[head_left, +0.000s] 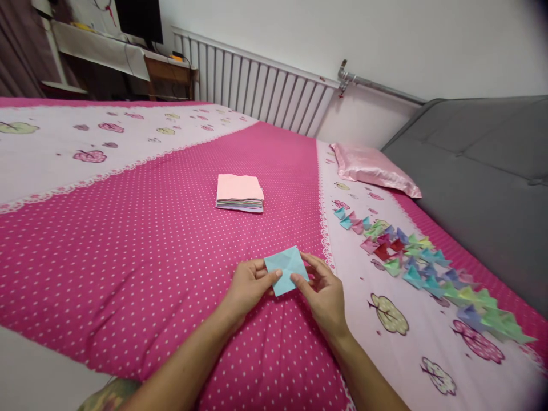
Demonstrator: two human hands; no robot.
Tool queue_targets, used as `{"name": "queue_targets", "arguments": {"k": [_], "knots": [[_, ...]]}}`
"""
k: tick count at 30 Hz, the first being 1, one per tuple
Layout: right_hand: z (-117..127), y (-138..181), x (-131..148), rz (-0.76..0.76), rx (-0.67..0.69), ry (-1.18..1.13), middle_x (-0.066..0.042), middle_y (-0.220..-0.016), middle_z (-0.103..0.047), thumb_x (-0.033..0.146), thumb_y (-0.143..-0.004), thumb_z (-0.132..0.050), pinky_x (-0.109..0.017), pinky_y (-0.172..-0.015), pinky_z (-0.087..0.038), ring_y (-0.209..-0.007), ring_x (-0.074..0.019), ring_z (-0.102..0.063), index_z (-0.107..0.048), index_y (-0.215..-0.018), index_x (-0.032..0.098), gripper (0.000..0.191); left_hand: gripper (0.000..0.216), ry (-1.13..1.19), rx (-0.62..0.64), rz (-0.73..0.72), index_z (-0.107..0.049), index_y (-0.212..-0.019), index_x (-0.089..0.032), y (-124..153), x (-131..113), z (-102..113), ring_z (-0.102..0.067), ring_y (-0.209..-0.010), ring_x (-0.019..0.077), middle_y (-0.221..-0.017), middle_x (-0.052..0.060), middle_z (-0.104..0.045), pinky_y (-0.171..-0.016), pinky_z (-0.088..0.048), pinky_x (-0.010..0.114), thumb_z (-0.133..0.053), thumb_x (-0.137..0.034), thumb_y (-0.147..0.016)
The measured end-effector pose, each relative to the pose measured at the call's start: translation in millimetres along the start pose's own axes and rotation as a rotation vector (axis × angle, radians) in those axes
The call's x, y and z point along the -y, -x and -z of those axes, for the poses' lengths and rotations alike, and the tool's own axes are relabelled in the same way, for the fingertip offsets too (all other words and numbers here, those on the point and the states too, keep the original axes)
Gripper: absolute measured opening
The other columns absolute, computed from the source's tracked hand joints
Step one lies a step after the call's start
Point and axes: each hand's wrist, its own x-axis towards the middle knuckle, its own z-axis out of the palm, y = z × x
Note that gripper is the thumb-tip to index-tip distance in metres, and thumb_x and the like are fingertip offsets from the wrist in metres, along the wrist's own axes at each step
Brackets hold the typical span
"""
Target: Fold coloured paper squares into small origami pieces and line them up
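Observation:
A light blue square of paper (291,261) with crease lines is held between both hands, above the bed's pink dotted cover. My left hand (250,283) pinches its left side, thumb on top and fingers behind. On the right side, my right hand (321,288) grips the same sheet with the thumb pressed on its face and the fingers underneath. Beyond the hands lies a stack of square papers (240,192), pale pink on top with other colours showing at the edge.
Rows of small folded paper boats (422,260) in many colours stand to the right on the bedspread (171,240). A pink satin pillow (372,170) rests by the grey headboard (479,154). Behind are a white radiator (257,85) and a desk (107,54) with a monitor (139,20).

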Motion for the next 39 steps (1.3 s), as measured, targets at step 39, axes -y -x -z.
{"name": "queue_targets", "arguments": {"k": [39], "knots": [[-3.2,6.3,11.5,0.240,0.057,0.183,-0.005,-0.136,-0.039,0.024,-0.075,-0.061,-0.043,-0.098,-0.034,-0.121,-0.0263,-0.041,-0.072,-0.084,0.027,0.015,0.034,-0.019,0.125,-0.009,-0.066,-0.065,-0.010,1.8,2.8,1.8,-0.053,-0.059,0.0106,-0.064,0.005,-0.063,-0.062,-0.041,0.022,-0.064,-0.044,-0.068]]}}
